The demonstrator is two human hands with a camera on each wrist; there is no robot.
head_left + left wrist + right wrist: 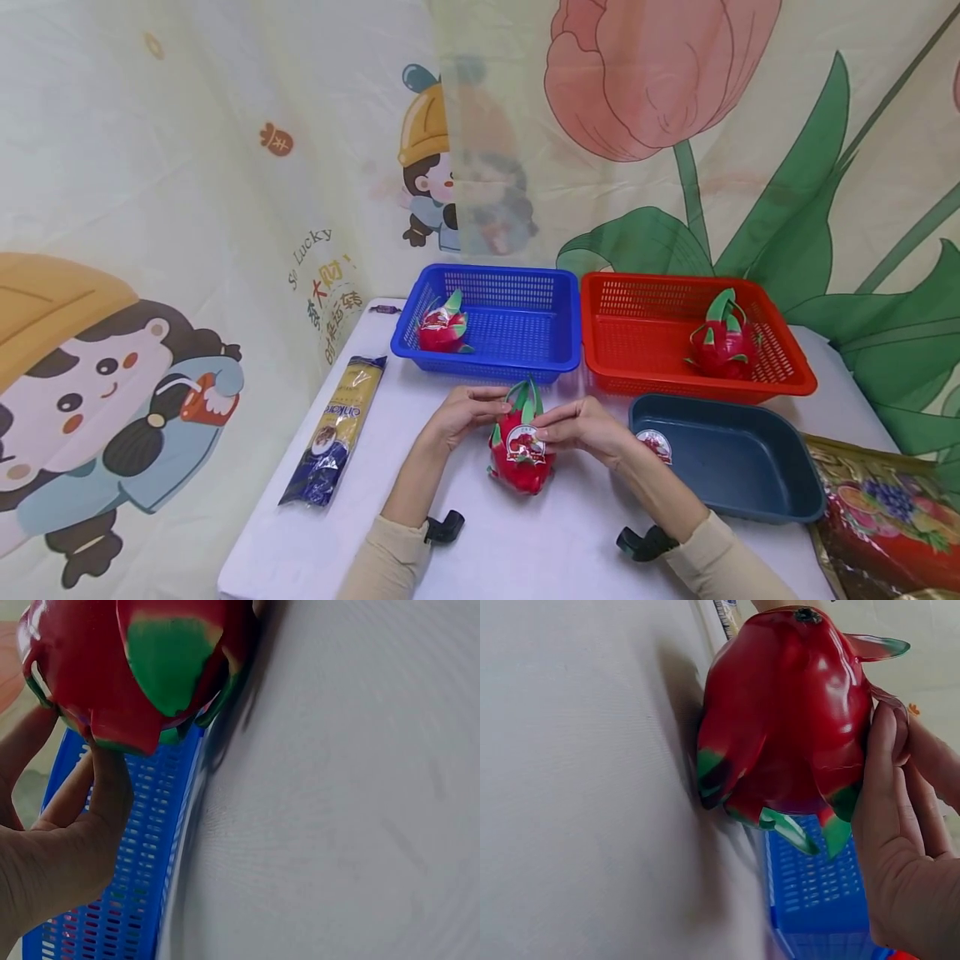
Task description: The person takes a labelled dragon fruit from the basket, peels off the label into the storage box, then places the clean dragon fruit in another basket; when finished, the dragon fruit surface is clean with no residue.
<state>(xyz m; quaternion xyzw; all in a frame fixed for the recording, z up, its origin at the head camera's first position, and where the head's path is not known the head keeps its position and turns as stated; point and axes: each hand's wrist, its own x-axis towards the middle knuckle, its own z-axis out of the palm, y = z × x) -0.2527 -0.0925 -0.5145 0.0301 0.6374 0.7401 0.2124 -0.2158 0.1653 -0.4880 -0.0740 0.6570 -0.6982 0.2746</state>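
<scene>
The biggest thing I see is the picture cloth (345, 92); it says "So Lucky" above some Chinese signs. By it is the white table (577, 525). At the back sit the red basket (675, 385), one dragon fruit (723, 354) in its right end, and the blue basket (487, 364), another dragon fruit (442, 333) in its left end. The dark tray (742, 475) is in front of the red one. A shiny fruit bag (892, 525) lies at the right. The pack (333, 429) at the left has a name, upside down, that looks like "ankara".

The middle dragon fruit (517, 473) is between the hands, on or just over the table, in front of the blue basket. Its long way points to the baskets, leaves (534, 406) far, round end near. The left hand (459, 414) holds its upper left side. The right hand (585, 427) pinches its right side, nearer the round sticker (521, 446). I can't tell if the sticker's edge is loose. It faces up, its words too small to read. A tray sticker (655, 447) shows too.
</scene>
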